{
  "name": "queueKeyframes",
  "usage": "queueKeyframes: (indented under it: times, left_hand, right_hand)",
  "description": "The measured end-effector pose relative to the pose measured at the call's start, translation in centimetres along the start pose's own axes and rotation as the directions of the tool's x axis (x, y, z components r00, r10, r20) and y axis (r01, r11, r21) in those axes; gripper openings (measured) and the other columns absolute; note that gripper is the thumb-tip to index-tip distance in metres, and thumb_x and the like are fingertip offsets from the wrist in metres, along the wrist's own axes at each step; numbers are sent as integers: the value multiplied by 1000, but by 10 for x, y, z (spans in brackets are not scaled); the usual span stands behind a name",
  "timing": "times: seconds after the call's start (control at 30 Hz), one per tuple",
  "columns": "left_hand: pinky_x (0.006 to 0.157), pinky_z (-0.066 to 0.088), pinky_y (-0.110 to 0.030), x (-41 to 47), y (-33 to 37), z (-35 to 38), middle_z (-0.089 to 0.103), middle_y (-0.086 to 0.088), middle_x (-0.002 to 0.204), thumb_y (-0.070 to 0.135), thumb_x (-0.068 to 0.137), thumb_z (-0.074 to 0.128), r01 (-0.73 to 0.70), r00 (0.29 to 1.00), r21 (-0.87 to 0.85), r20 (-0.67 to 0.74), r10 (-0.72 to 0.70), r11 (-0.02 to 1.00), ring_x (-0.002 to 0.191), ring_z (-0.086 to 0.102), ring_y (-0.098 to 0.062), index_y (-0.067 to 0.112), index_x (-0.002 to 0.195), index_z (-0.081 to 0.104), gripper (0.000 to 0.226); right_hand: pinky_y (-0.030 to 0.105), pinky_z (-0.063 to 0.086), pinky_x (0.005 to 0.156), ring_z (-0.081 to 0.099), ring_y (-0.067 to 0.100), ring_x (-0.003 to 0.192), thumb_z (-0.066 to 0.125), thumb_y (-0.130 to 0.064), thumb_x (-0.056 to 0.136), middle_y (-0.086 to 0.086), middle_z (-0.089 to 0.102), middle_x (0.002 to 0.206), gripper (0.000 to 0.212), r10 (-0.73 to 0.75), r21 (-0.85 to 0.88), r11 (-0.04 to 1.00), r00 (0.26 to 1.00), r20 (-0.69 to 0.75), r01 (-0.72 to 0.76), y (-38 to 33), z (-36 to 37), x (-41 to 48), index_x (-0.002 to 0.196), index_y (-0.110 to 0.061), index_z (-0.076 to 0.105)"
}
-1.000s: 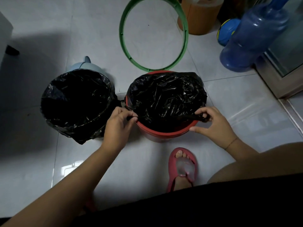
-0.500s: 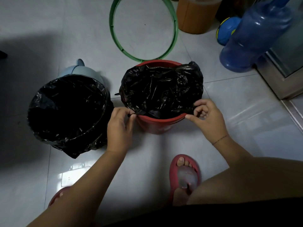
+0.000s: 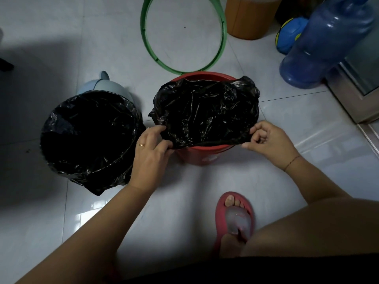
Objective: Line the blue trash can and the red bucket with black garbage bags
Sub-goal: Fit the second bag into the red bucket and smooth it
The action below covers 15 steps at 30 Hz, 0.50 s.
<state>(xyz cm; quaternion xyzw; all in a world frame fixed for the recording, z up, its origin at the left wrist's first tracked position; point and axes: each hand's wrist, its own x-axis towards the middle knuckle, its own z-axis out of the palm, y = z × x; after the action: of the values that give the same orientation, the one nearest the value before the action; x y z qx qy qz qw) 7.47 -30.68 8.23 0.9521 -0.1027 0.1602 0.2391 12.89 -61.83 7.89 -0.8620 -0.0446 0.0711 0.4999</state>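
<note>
The blue trash can (image 3: 102, 87) stands at the left on the tiled floor. Its black liner (image 3: 88, 128) is turned down over the rim with a skirt hanging outside, so this half of the task is judged complete. The red bucket (image 3: 196, 157) stands just beside it, directly ahead of the person and within reach of both arms. Its black bag (image 3: 205, 111) sits in the mouth but is not secured: the far rim shows bare red, and the near hem is off the rim. The left hand (image 3: 150, 152) pinches the near-left hem between thumb and fingers. The right hand (image 3: 268, 140) pinches the near-right hem with its fingers curled. The hem runs taut between them just above the near rim, evidently to spread the opening wide enough to clear the lip. Assessed step: cuffing the near edge, with the far edge outstanding. Risk: the thin film may slip or tear under tension. A green ring (image 3: 143, 31) and a blue water bottle (image 3: 320, 44) lie beyond the bucket, apart from the work.
</note>
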Motion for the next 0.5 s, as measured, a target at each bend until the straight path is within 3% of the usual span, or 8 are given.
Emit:
queueKeyframes:
  times: [0.07,0.17,0.23,0.33,0.5]
  left_hand:
    - [96,44,-56,0,0,-1,58,-28,119,-1,72,76,-15,999,-4,33,15,1000,110,54,-49,-3,80,70,10]
    - [96,43,-60,0,-1,-2,55,-29,126,-1,74,76,-17,997,-19,76,18,1000,116,53,-48,-4,80,70,9]
    - [99,42,-58,1,-1,-3,54,-28,128,0,74,76,-7,996,-46,90,11,999,117,53,-46,-3,79,70,9]
    - [103,39,-52,2,-2,-6,53,-24,131,3,75,76,24,995,-91,96,-16,996,120,51,-42,0,79,70,8]
    - [105,35,-47,2,-5,-7,52,-23,133,5,75,77,26,993,-100,114,-15,995,122,50,-41,2,79,71,7]
  right_hand:
    - [7,44,63,50,0,52,82,-21,66,-11,59,54,35,13,15,1000,999,35,-13,-1,-2,1,84,-27,53]
    - [9,45,63,54,0,55,75,-47,63,-9,60,57,36,42,47,998,999,32,-43,-3,-5,0,84,-27,54]
    - [17,48,65,57,6,60,69,-59,60,-3,60,61,41,48,50,998,999,3,-48,-3,-5,2,82,-27,55]
    - [29,48,67,58,15,64,67,-62,61,8,59,66,44,46,51,998,999,-11,-45,-3,-2,5,81,-25,55]
    - [13,49,59,61,5,57,65,-67,60,-8,57,54,46,48,52,998,998,-31,-47,-4,0,8,79,-27,56]
